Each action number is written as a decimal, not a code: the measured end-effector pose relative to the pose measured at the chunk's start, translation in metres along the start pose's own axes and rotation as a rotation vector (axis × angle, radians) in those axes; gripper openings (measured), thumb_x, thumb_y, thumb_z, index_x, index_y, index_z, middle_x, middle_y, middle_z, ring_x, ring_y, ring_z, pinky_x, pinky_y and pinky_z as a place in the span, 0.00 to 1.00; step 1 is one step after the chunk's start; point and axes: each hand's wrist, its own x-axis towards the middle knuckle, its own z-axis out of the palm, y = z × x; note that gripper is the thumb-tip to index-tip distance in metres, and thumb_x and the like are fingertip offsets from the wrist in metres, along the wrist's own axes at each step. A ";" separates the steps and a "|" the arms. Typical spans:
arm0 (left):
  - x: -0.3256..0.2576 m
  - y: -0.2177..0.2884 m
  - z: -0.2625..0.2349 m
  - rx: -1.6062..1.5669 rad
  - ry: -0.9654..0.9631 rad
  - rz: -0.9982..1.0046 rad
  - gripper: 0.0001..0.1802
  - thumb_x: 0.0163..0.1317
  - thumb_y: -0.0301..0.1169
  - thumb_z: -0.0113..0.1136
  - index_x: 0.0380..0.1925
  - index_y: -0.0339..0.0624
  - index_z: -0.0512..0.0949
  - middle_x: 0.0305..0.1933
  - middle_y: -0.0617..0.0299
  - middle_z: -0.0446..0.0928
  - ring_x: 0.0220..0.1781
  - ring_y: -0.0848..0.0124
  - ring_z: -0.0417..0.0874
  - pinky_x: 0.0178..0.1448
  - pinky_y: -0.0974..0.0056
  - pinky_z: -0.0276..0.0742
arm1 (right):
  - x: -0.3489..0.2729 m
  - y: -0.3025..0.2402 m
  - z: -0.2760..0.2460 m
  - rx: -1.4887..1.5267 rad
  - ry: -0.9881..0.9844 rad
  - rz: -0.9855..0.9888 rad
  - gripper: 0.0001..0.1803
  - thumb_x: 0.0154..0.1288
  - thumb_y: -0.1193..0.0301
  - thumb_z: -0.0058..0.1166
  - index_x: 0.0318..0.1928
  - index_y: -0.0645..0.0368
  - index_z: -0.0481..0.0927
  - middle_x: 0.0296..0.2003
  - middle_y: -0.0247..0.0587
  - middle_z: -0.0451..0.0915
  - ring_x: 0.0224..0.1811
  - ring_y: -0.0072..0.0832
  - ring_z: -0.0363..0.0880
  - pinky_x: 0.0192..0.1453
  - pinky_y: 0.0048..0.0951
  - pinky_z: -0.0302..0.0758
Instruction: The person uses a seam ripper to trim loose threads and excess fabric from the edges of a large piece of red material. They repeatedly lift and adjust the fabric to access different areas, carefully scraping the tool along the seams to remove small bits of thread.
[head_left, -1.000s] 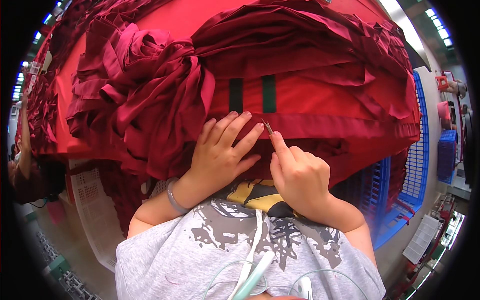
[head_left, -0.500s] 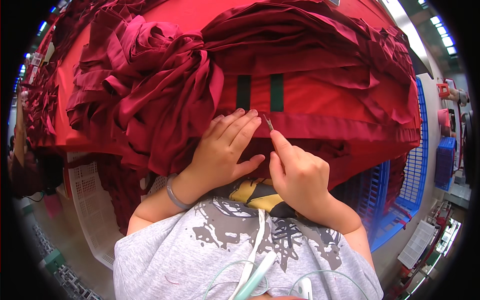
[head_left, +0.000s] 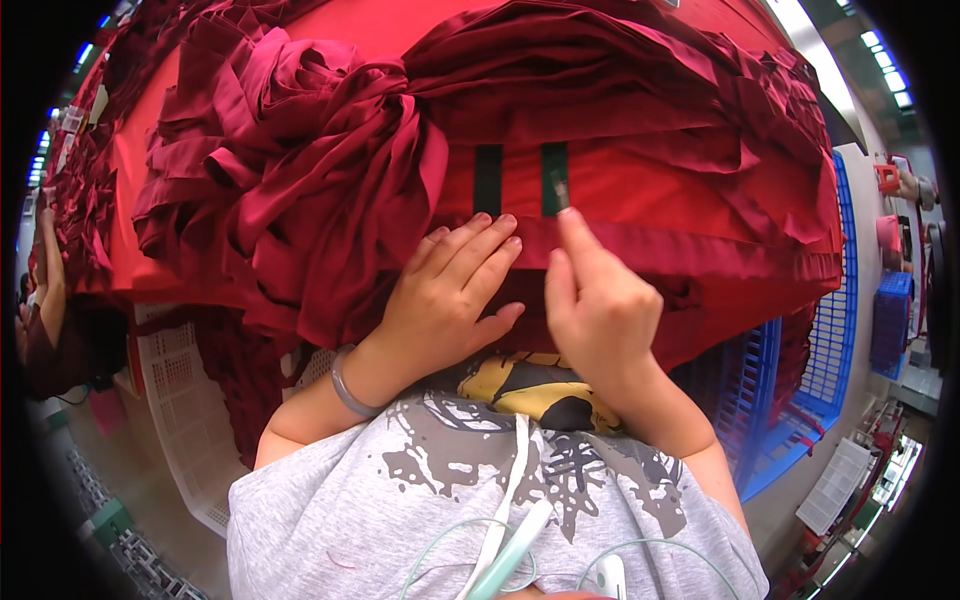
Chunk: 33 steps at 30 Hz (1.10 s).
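My left hand (head_left: 446, 272) lies flat with its fingers stretched over a dark red fabric strip (head_left: 680, 251) along the near edge of the red-covered table. My right hand (head_left: 604, 304) is closed round a small slim tool with a forked metal tip, which looks like a seam ripper (head_left: 561, 187). Its tip points away from me, over one of two dark green bars (head_left: 553, 165) on the red cover; the handle is mostly hidden by my fingers. Left of my hands, a big knotted bundle of dark red strips (head_left: 300, 170) hangs partly over the edge.
More dark red strips (head_left: 600, 60) are heaped across the far side. Below the table stand a white plastic basket (head_left: 178, 400) on the left and blue crates (head_left: 838, 300) on the right. Another person's arm (head_left: 50, 270) shows at the far left.
My right hand has moved the seam ripper slightly away from me and to the right, off the strip and over the green bar. My left hand has barely shifted.
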 end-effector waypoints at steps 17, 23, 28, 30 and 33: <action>-0.002 0.000 -0.001 -0.035 -0.015 -0.036 0.29 0.51 0.38 0.68 0.56 0.51 0.78 0.67 0.59 0.70 0.65 0.58 0.72 0.64 0.51 0.67 | -0.012 -0.005 -0.025 -0.031 -0.253 -0.068 0.19 0.54 0.71 0.59 0.49 0.59 0.84 0.17 0.33 0.73 0.14 0.27 0.74 0.18 0.29 0.68; 0.002 0.000 0.000 -0.031 -0.014 -0.018 0.30 0.49 0.38 0.69 0.57 0.52 0.78 0.67 0.60 0.70 0.66 0.59 0.72 0.64 0.51 0.67 | 0.001 0.002 -0.012 0.001 -0.112 -0.051 0.18 0.57 0.73 0.59 0.50 0.61 0.83 0.18 0.35 0.74 0.15 0.28 0.74 0.19 0.30 0.70; -0.001 0.001 0.001 -0.028 -0.004 -0.030 0.30 0.49 0.38 0.69 0.57 0.52 0.78 0.67 0.60 0.71 0.65 0.59 0.72 0.63 0.51 0.68 | 0.013 0.006 -0.015 0.166 -0.028 0.001 0.20 0.60 0.76 0.56 0.54 0.64 0.78 0.25 0.42 0.78 0.24 0.35 0.78 0.26 0.33 0.73; -0.003 0.000 0.001 -0.027 0.000 -0.033 0.30 0.50 0.38 0.69 0.57 0.52 0.78 0.66 0.60 0.71 0.65 0.59 0.72 0.63 0.51 0.68 | 0.022 0.009 -0.010 0.238 -0.048 -0.011 0.18 0.60 0.76 0.54 0.52 0.63 0.77 0.28 0.44 0.78 0.29 0.38 0.79 0.31 0.36 0.74; -0.003 -0.002 0.003 -0.027 0.030 -0.018 0.30 0.51 0.38 0.69 0.57 0.51 0.78 0.66 0.59 0.71 0.65 0.59 0.72 0.63 0.51 0.68 | 0.037 0.016 0.002 0.315 -0.199 -0.053 0.12 0.58 0.77 0.52 0.44 0.61 0.77 0.29 0.45 0.78 0.35 0.41 0.79 0.40 0.40 0.73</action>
